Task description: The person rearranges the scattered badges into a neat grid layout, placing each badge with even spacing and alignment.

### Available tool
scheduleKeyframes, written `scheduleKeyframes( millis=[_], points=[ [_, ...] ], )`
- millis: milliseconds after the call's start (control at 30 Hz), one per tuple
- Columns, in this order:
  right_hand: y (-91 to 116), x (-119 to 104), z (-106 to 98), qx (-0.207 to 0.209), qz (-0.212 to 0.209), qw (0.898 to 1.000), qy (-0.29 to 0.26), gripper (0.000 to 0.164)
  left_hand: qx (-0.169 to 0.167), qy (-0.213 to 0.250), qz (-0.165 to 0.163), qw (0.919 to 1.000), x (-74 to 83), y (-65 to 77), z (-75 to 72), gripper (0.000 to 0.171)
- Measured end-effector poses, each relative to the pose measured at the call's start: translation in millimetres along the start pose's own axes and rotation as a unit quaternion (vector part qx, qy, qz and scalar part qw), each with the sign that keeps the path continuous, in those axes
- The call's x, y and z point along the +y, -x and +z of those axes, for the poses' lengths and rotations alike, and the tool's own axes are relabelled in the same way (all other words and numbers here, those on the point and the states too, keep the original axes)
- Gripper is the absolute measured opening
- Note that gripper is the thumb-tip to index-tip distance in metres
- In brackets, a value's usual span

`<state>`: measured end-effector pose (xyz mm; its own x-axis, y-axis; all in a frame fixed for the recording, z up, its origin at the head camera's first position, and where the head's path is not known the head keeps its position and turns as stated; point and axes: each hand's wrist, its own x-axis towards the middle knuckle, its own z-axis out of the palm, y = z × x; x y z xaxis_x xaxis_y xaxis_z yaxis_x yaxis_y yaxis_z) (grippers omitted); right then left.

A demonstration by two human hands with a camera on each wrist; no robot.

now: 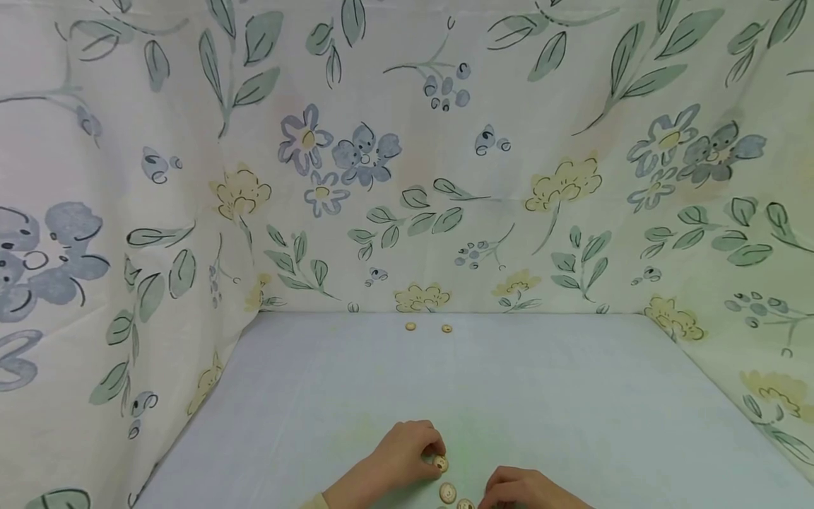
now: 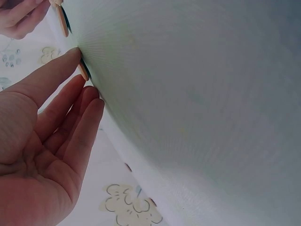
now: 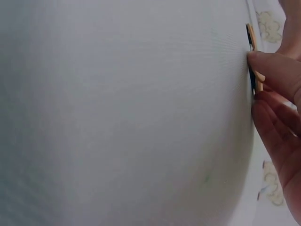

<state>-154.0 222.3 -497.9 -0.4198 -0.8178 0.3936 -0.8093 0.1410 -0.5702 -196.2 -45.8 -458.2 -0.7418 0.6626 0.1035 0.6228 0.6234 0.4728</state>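
Note:
Round, light wooden buttons lie on the pale tabletop. My left hand [image 1: 407,452] pinches one button [image 1: 440,464] between thumb and fingers at the table surface; its thin edge [image 2: 84,70] shows in the left wrist view. Just below it in the head view lies a second button [image 1: 448,493], apart from both hands. At the bottom edge, my right hand [image 1: 524,489] has thumb and fingertips at either side of another button [image 1: 466,505], pinching it flat on the table, as the right wrist view shows with the button's edge [image 3: 258,84]. Part of one more button is cut off by the frame.
Two more buttons, a left one [image 1: 410,326] and a right one [image 1: 447,329], lie near the far edge of the white table [image 1: 305,396]. A flower-patterned cloth [image 1: 407,240] hangs behind the table and along both sides.

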Motion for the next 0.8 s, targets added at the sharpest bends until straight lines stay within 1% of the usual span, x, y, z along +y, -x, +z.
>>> scheduleKeyframes(
  millis=[200, 400, 500, 667, 700, 800],
  points=[
    [-0.6, -1.3, 0.5, 0.003, -0.011, 0.999, 0.036, 0.021, 0.005, -0.006, 0.001, 1.0, -0.5, -0.4, 0.4, 0.016],
    [0.7, -2.4, 2.3, 0.006, -0.002, 0.999, 0.047, 0.019, 0.005, -0.004, 0.003, 1.0, -0.8, -0.1, 1.3, 0.016],
    [0.0, -2.6, 2.3, 0.006, -0.006, 0.999, 0.047, 0.019, 0.004, 0.0, 0.004, 1.0, -0.8, 0.5, 1.8, 0.016],
    [-1.7, -3.6, 1.7, 0.001, -0.009, 1.0, 0.029, 0.022, 0.004, 0.002, 0.004, 1.0, -0.2, 1.4, 1.0, 0.015],
    [-1.9, -4.4, 1.3, -0.002, 0.002, 1.0, 0.018, 0.023, 0.005, 0.002, 0.003, 1.0, -0.2, 1.3, 0.7, 0.015],
    [-2.5, -5.9, 0.2, -0.006, 0.01, 1.0, 0.014, 0.024, 0.007, 0.002, 0.003, 1.0, -0.4, 1.0, -0.2, 0.014]
  ],
)
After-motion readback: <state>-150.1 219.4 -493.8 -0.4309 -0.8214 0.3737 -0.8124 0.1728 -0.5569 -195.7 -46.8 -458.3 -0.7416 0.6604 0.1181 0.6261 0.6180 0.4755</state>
